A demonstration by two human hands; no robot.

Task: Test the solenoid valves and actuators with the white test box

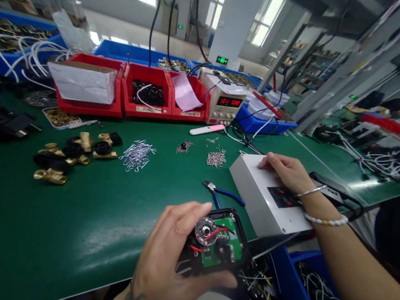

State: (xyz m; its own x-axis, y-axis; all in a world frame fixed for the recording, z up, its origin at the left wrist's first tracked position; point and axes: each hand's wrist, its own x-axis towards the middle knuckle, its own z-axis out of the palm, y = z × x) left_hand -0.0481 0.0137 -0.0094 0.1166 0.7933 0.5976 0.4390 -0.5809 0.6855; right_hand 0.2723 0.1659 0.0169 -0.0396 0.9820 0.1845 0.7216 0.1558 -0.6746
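The bench mat [84, 224] is green, smooth and slightly glossy, catching pale window glare. The actuator housing [216, 246] is black matt plastic around a green circuit board [231, 249] with a bright metal hub [205, 229] and red insulated wire. The test box [252, 187] is light grey and matt. The valve fittings [52, 175] are polished yellow brass. The spring clips [137, 155] are shiny steel wire. The storage bins [148, 95] are glossy red plastic. The pliers [224, 195] have blue plastic grips.

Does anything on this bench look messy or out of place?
Mostly loose parts. Silvery clips and small screws lie in heaps on the green mat, not in the red bins. Blue-handled pliers lie near the open black unit.
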